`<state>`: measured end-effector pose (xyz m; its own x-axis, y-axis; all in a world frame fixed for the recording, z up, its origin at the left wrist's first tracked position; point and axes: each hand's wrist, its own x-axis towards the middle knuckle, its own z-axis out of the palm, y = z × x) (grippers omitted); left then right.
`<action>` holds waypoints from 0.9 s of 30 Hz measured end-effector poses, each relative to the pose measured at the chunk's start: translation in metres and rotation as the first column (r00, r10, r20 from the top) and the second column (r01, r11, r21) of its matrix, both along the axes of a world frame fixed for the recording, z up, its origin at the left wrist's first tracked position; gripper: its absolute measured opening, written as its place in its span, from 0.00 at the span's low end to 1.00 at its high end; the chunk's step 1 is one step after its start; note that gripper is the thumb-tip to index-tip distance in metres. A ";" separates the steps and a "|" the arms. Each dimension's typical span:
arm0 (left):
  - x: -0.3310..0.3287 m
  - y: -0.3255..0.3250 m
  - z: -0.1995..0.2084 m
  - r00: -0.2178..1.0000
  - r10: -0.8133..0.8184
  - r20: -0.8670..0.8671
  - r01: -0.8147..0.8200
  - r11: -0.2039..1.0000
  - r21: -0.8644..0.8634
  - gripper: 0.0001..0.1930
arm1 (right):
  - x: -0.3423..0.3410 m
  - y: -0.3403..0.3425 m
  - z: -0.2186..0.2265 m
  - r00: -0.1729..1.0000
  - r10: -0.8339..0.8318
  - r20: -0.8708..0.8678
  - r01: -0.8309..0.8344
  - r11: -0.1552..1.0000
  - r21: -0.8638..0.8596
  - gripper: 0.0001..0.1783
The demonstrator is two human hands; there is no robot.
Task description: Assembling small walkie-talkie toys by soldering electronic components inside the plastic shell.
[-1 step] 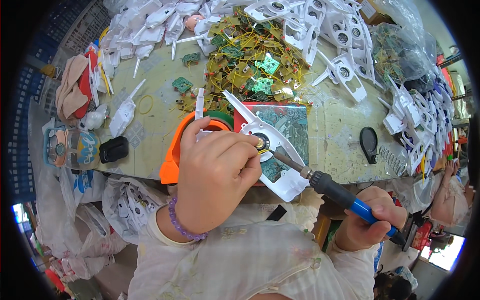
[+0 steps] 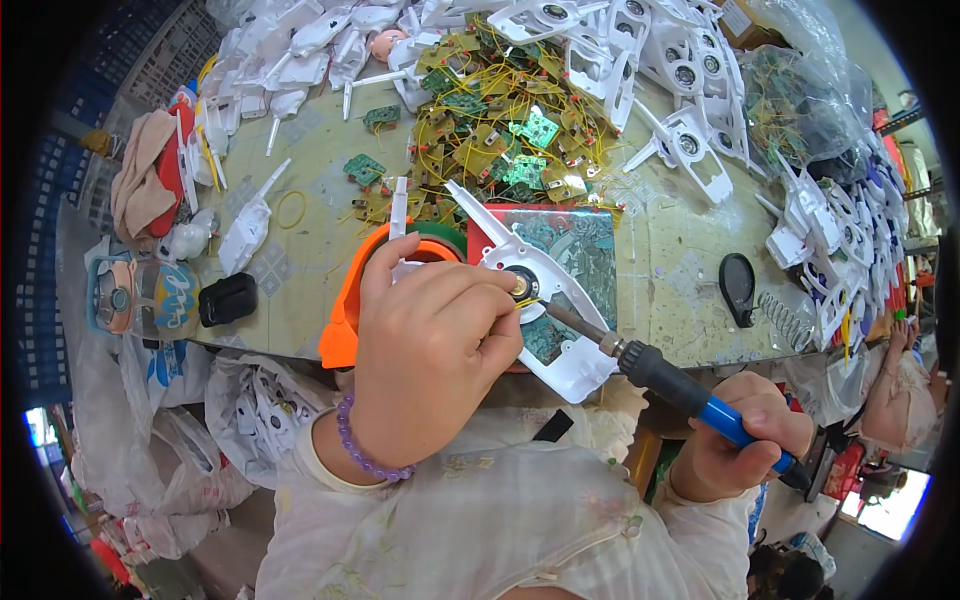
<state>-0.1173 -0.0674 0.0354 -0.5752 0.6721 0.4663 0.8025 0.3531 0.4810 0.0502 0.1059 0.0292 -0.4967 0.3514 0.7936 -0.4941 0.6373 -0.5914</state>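
Pinches yellow wires (image 2: 526,304) at a speaker (image 2: 522,284) with the left hand (image 2: 435,335). Grips a soldering iron (image 2: 662,378) in the right hand (image 2: 750,432).

Lol, there's a see-through plastic container (image 2: 165,305) hanging out on the left of the table (image 2: 665,290), with a little black case (image 2: 228,299) right beside it. Crumpled pinkish-beige cloth (image 2: 140,175) further up, cardboard box (image 2: 745,24) way off top right.
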 end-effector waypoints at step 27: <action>0.001 0.002 -0.001 1.000 0.003 -0.009 -0.003 1.000 0.017 0.06 | -0.001 0.000 0.001 1.000 0.004 -0.023 -0.004 1.000 0.003 0.18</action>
